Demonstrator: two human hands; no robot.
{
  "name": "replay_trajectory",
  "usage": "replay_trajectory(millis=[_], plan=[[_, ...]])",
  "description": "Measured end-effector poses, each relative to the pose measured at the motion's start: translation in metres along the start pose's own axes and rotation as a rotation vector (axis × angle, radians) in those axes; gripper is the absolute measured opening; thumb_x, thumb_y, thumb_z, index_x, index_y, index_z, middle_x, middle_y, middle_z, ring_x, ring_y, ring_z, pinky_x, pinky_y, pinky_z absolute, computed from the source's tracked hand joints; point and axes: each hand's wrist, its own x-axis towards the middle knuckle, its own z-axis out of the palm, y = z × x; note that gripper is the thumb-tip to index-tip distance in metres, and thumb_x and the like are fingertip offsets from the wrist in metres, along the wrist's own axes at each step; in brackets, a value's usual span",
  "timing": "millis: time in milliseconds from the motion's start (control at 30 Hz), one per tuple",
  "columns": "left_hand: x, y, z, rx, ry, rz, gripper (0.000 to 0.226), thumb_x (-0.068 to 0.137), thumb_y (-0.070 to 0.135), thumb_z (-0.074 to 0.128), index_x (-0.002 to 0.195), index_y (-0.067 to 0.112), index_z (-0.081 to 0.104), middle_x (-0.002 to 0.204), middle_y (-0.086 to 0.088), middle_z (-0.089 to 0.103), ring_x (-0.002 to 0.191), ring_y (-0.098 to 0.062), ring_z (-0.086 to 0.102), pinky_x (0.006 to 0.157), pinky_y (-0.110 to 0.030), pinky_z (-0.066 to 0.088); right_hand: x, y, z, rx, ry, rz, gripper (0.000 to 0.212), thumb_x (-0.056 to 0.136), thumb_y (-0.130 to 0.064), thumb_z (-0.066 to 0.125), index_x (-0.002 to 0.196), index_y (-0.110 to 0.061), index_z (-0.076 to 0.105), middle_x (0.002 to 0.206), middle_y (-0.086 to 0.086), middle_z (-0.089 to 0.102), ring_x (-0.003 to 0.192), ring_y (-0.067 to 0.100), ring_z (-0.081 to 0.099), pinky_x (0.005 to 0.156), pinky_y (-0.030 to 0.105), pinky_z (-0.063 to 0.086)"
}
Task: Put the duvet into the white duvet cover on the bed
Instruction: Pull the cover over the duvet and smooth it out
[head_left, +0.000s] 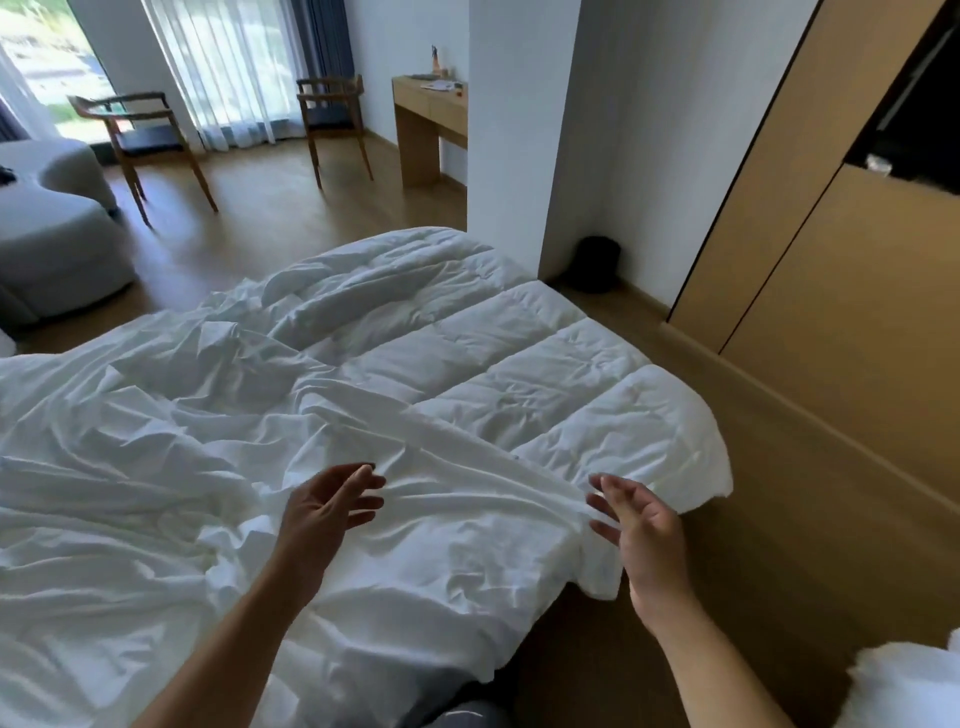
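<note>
— What dominates the frame?

— A bed (62, 395), draped almost wholly in white. A crumpled white duvet cover (415, 561) spreads over its near and left side, with one corner hanging off the edge toward the wooden floor (779, 519).

— And the duvet itself?

— The quilted duvet (519, 374) lies on the far right part of the bed, outside the cover. Its near edge meets the cover's folds, though whether it runs under them cannot be told. Spread flat like that, it seems laid out ready to be fed in.

— What is the person doing?

— Reaching in from the bedside, both arms out. The left grip (324, 512) hovers released over the cover, fingers spread. The right grip (641, 525) is likewise released, grasping nothing, just beside the cover's hanging edge, probably to find the opening. The task looks barely begun.
</note>
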Motion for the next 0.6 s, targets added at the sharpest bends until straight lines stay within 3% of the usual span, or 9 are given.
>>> replay_trajectory(millis=[133,333,600], plan=[[0.067,0.02,0.068,-0.029,-0.003,0.0,0.018,0.098,0.015,0.061,0.111,0.007,0.069,0.098,-0.019,0.075,0.085,-0.034,0.071,0.081,-0.045,0.055,0.081,-0.03,-0.021,-0.017,0.016,-0.014,0.021,0.095,-0.031,0.064,0.108,-0.017,0.074,0.104,-0.004,0.076,0.102,0.015,0.071,0.087,0.041,0.058],[0.147,0.06,0.194,0.039,-0.141,0.037,0.017,0.098,0.012,0.06,0.111,0.004,0.068,0.099,-0.021,0.075,0.084,-0.035,0.071,0.08,-0.044,0.055,0.186,-0.072,-0.064,0.009,0.074,-0.035,0.023,0.099,-0.031,0.059,0.11,-0.018,0.073,0.106,-0.005,0.076,0.103,0.014,0.071,0.087,0.039,0.058],[0.235,0.095,0.358,0.042,-0.17,0.085,0.025,0.094,0.019,0.061,0.113,0.003,0.068,0.1,-0.022,0.074,0.088,-0.04,0.071,0.085,-0.05,0.054,0.355,-0.129,-0.173,0.083,0.108,-0.067,0.015,0.098,-0.022,0.062,0.102,-0.015,0.074,0.106,0.001,0.076,0.1,0.023,0.072,0.08,0.038,0.055]])
